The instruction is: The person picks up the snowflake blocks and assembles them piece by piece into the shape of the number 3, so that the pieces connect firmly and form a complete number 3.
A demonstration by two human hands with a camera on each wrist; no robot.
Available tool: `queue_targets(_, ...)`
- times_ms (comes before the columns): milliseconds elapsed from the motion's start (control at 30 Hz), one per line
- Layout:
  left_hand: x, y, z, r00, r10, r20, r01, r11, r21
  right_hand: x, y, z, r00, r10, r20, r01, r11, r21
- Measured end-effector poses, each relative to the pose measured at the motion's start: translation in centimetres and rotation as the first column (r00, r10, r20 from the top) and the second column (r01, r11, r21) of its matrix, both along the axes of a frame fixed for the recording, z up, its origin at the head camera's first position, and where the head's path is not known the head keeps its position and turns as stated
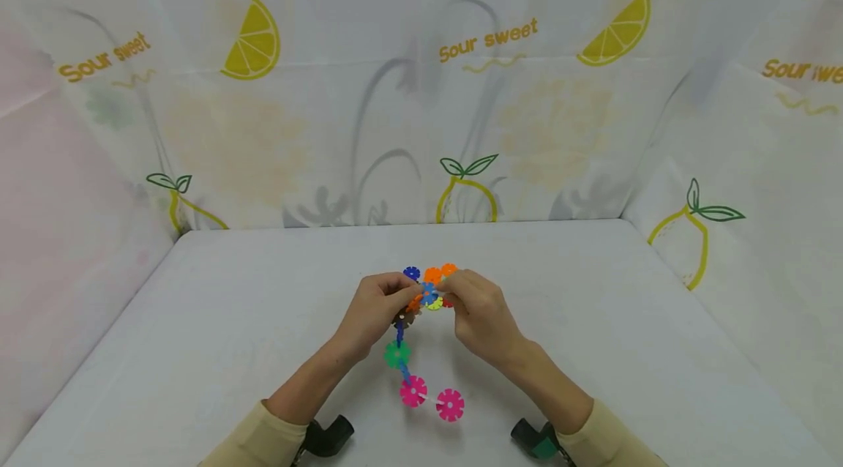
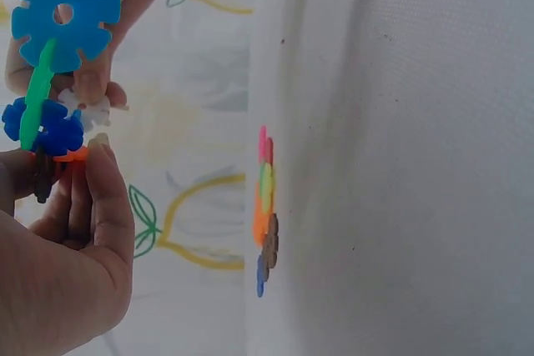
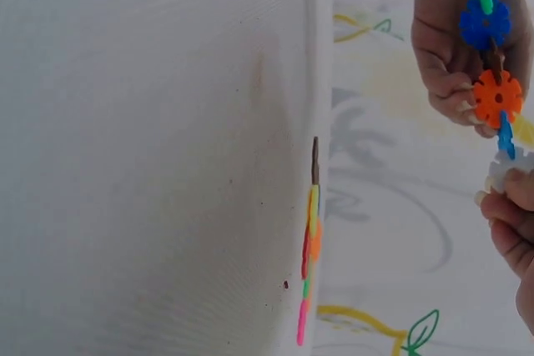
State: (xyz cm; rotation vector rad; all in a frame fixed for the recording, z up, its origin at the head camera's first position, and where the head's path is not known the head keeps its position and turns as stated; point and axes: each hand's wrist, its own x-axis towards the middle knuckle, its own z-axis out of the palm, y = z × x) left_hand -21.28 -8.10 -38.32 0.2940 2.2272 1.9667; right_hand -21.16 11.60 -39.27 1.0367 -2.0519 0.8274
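A chain of notched plastic snowflake discs hangs from my hands above the white table. My left hand (image 1: 375, 308) pinches the chain by the orange disc (image 3: 498, 98). My right hand (image 1: 486, 315) pinches a white disc (image 2: 90, 109) between thumb and fingers. Between the two hands a light-blue disc (image 1: 428, 294) touches both the orange and the white one. Below my left hand the chain runs through a dark-blue disc (image 1: 399, 333), a green disc (image 1: 397, 355) and two pink discs, the lowest pink disc (image 1: 451, 405) being at the free end.
Loose discs lie on the table behind the hands, among them an orange disc (image 1: 449, 270), a dark-blue disc (image 1: 411, 273) and a yellow disc (image 1: 435, 304). A lemon-printed cloth (image 1: 395, 123) stands around the table. Black wrist mounts (image 1: 331, 438) show below both forearms.
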Motion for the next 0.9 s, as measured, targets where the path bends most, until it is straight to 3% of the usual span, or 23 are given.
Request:
queue_targets(467,-0.06,-0.14,0.34,1.0,0.025,0.017,-0.025,1.0,0.008,0.03,0.14,0.69,0.996,-0.023,0.084,0.022,1.0,0.018)
queue_targets(733,-0.35,-0.35,0.3,0.999,0.035,-0.012,-0.035,0.999,0.018,-0.25,0.17,0.6,0.993,-0.018,0.114,0.017,1.0,0.006)
queue_targets(900,-0.39,-0.39,0.38,0.996,0.087,-0.028,-0.087,0.996,0.015,-0.55,0.28,0.37,0.98,-0.047,0.193,0.044,0.999,0.019)
